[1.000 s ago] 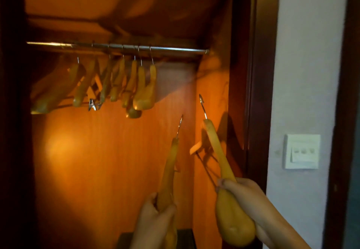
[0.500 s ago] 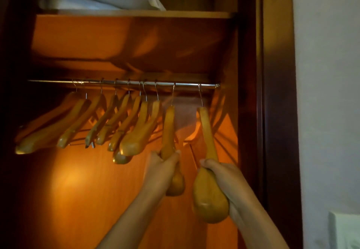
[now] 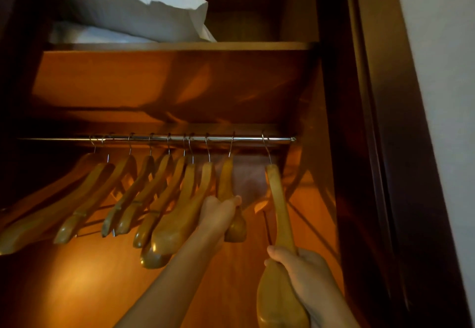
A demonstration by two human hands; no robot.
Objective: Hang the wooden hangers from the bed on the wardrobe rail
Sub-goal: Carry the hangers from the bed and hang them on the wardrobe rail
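Hands hooking two wooden hangers onto the wardrobe rail (image 3: 64, 138).

The left hand (image 3: 218, 212) has its fingers and thumb wrapped tight round the left hanger (image 3: 226, 178), and the right hand (image 3: 300, 268) is wrapped tight round the fat end of the right hanger (image 3: 277, 199). Both wire hooks look like they sit over the rail, at its right end, next to the row of hangers (image 3: 102, 199) hanging there. A white pillow (image 3: 133, 6) lies on the shelf (image 3: 180, 46) above. I think a hook may not be all the way over the rail, so if a hand lets go too soon that hanger could slip off and drop. The right hanger is close to the side wall (image 3: 323, 199) and could bang it if it swings. The left hanger could bump the row and make it rattle.
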